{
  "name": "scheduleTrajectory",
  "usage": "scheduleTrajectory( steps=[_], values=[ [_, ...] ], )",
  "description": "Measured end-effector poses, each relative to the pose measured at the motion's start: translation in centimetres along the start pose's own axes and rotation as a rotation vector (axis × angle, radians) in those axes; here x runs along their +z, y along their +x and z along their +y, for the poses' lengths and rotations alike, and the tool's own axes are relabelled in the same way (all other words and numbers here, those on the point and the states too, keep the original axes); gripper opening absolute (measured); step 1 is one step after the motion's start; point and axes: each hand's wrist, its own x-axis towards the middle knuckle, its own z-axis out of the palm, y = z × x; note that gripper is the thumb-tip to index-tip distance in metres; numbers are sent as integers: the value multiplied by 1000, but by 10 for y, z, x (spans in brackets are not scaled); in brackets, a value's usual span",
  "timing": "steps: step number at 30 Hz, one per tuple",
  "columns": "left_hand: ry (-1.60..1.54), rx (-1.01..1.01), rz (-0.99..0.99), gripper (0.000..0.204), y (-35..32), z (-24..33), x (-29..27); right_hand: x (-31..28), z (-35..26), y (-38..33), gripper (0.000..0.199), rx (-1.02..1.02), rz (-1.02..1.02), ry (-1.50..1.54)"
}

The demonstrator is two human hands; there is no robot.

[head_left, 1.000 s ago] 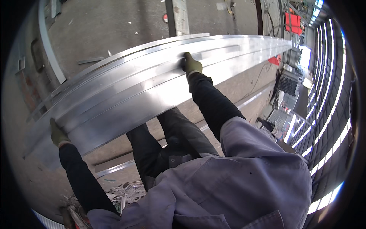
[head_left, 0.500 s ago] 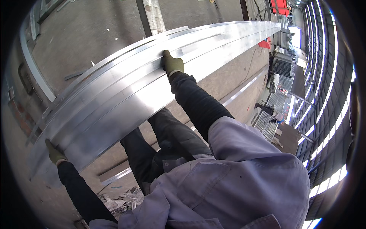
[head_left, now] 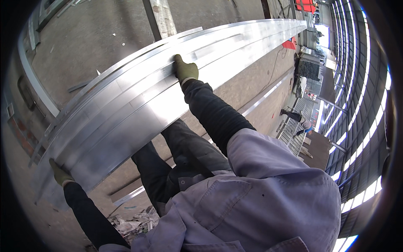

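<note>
Long, shiny metal profiles (head_left: 105, 122) lie side by side in front of me, running from the lower left to the far upper right. My right hand (head_left: 186, 69), in an olive-green glove, is closed on a raised edge near their middle, thumb stretched along the metal. At the left end, my left hand (head_left: 61, 173), gloved alike, grips the same metal with its thumb up. The fingers of both hands are mostly hidden. Bright glare washes out part of the surface.
A beam (head_left: 161, 19) meets the far side of the profiles. Scrap pieces (head_left: 136, 222) lie on the floor at lower left. A person (head_left: 296, 119) bends over a rack (head_left: 294, 136) at the right. A cable (head_left: 273, 69) runs across the floor.
The whole view has shifted slightly, with the far end of the metal now a little higher and further left. Both hands keep their places on the profiles.
</note>
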Motion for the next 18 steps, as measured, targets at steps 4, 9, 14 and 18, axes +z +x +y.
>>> scheduleTrajectory(
  steps=[4,9,14,18],
  values=[
    [-5,-14,-16,90,8,-2,1,4,8,13,96,-6,56,5],
    [-38,-23,-25,87,13,-3,-1,5,10,15,94,-12,41,11],
    [-50,-3,-49,83,13,-2,0,2,5,9,67,-107,64,16],
    [-70,12,-87,83,2,0,2,-5,-6,-1,67,-45,12,28]
  ],
)
